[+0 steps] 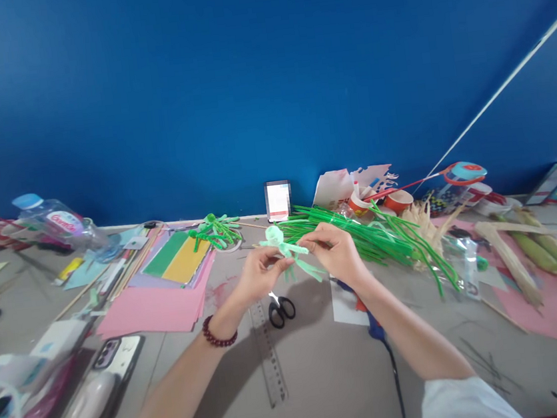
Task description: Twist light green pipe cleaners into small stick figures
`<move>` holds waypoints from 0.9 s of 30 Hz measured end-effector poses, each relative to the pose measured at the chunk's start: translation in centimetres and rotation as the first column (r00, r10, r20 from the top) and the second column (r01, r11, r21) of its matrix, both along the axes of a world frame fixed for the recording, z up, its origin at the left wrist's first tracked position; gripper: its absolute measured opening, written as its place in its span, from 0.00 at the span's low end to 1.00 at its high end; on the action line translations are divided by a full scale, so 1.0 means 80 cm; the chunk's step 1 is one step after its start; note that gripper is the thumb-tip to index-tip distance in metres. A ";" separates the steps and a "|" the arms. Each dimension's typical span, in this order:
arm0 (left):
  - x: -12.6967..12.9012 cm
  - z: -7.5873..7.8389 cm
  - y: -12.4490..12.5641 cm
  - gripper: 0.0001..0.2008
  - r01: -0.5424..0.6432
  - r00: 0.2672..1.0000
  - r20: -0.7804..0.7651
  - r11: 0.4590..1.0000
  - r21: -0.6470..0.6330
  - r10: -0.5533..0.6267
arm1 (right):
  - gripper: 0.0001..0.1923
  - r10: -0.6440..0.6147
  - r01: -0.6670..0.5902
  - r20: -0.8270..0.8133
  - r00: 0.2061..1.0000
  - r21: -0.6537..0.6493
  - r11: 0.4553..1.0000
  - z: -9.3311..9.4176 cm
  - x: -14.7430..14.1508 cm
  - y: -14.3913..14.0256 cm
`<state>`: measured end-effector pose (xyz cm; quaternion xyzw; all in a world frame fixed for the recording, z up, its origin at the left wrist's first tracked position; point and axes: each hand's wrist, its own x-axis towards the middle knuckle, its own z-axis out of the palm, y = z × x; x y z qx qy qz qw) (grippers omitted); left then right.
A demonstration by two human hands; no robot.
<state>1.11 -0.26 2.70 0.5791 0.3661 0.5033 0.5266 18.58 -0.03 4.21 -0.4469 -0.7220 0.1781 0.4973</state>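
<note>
Left hand [260, 268] and right hand [334, 251] are both pinching a pale green pipe-cleaner figure [286, 252], holding it in the air above the middle of the table [328, 378], toward the far edge. Left fingertips are gripping the body, right fingertips are working a limb end. Best handled, I judge, by bracing the body firmly while bending with short twists, so the loops aren't deforming. Scissors [281, 311] and a ruler [268, 351] are lying just below the hands. A green pipe-cleaner bundle [372, 235] is sitting right behind, coloured paper sheets [167, 289] left.
</note>
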 end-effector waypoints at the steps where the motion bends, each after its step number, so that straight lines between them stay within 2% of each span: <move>1: 0.001 -0.001 0.000 0.08 -0.003 1.000 0.031 1.000 -0.018 0.004 | 0.06 0.020 -0.021 -0.004 1.000 -0.018 1.000 -0.001 0.001 0.002; 4: 0.004 -0.002 0.001 0.09 -0.032 0.992 0.122 0.996 -0.086 0.043 | 0.08 0.062 -0.062 0.020 0.998 -0.025 0.998 0.001 0.004 0.003; 6: 0.005 -0.002 0.001 0.10 -0.061 0.982 0.170 0.988 -0.141 0.085 | 0.09 0.073 -0.074 0.050 0.996 0.015 0.997 0.007 0.006 -0.001; 9: 0.005 0.000 0.000 0.10 -0.064 0.970 0.219 0.976 -0.208 0.110 | 0.13 0.082 -0.112 0.174 0.981 0.172 0.979 0.015 0.006 -0.008; 12: 0.003 -0.001 -0.001 0.10 -0.003 0.949 0.301 0.957 -0.291 0.094 | 0.16 0.056 -0.190 0.362 0.930 0.344 0.920 0.013 0.005 -0.012; 16: 0.006 0.000 -0.004 0.09 0.049 0.938 0.337 0.927 -0.371 0.085 | 0.16 0.023 -0.216 0.413 0.911 0.427 0.878 0.004 0.004 -0.008; 18: 0.007 0.003 -0.006 0.10 0.043 0.954 0.294 0.936 -0.348 0.065 | 0.17 0.014 -0.205 0.403 0.915 0.435 0.877 0.002 0.006 -0.007; 20: 0.006 0.008 -0.007 0.12 0.072 0.975 0.222 0.955 -0.287 -0.007 | 0.16 0.008 -0.200 0.405 0.914 0.434 0.878 0.003 0.008 -0.006; 22: -0.001 0.015 -0.007 0.13 0.181 0.981 0.109 0.953 -0.241 -0.158 | 0.16 -0.003 -0.194 0.413 0.911 0.435 0.879 0.005 0.011 -0.003; 23: -0.006 0.019 -0.007 0.13 0.254 0.967 0.036 0.936 -0.243 -0.253 | 0.16 -0.012 -0.191 0.421 0.907 0.438 0.879 0.006 0.013 -0.002; 25: -0.020 0.027 -0.005 0.11 0.388 0.897 -0.108 0.882 -0.268 -0.428 | 0.16 -0.037 -0.190 0.445 0.895 0.454 0.871 0.008 0.018 0.002; 26: -0.027 0.031 -0.004 0.10 0.382 0.884 -0.184 0.891 -0.244 -0.429 | 0.16 -0.051 -0.192 0.460 0.886 0.465 0.864 0.008 0.020 0.004; 27: -0.034 0.034 -0.002 0.10 0.334 0.888 -0.261 0.921 -0.199 -0.379 | 0.16 -0.066 -0.193 0.472 0.879 0.480 0.856 0.007 0.022 0.007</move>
